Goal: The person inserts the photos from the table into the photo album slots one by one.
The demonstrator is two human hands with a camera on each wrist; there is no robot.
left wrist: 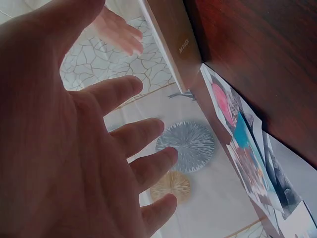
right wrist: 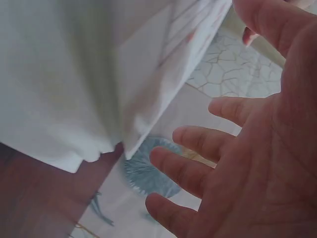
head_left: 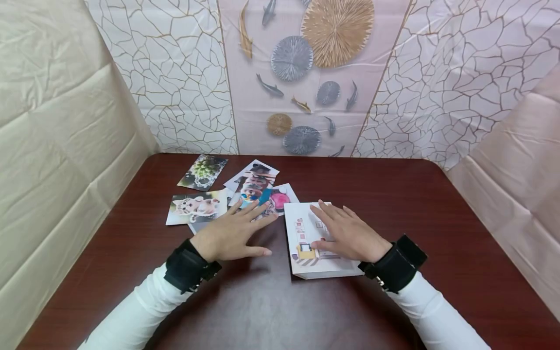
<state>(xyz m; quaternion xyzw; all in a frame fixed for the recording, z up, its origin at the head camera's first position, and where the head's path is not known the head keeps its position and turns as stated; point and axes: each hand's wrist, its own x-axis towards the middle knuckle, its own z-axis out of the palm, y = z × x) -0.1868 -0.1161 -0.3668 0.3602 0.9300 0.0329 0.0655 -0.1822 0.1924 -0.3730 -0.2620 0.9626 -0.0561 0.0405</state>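
While left hand point(head_left: 232, 233) is hovering empty near loose photos point(head_left: 197, 208) | right hand point(head_left: 350, 236), fingers spread, grasping nothing, is hovering over white book-shaped item point(head_left: 303, 237) on table point(head_left: 372, 189) | edge-only handling probably serving photos best

Dark red-brown surface point(head_left: 372, 184). Backdrop point(head_left: 323, 73) at 12 o'clock, printed fish point(head_left: 270, 87) and discs point(head_left: 292, 58). Beige cloth point(head_left: 52, 146) at 9, drape point(head_left: 516, 150) at 3.

Two hands point(head_left: 232, 236) point(head_left: 350, 236), two wristbands point(head_left: 185, 266) point(head_left: 395, 265), two sleeves point(head_left: 142, 308) point(head_left: 435, 308), one book point(head_left: 302, 238), at least five photos point(head_left: 199, 206), one table point(head_left: 280, 311), two gold discs point(head_left: 339, 31) point(head_left: 279, 124)
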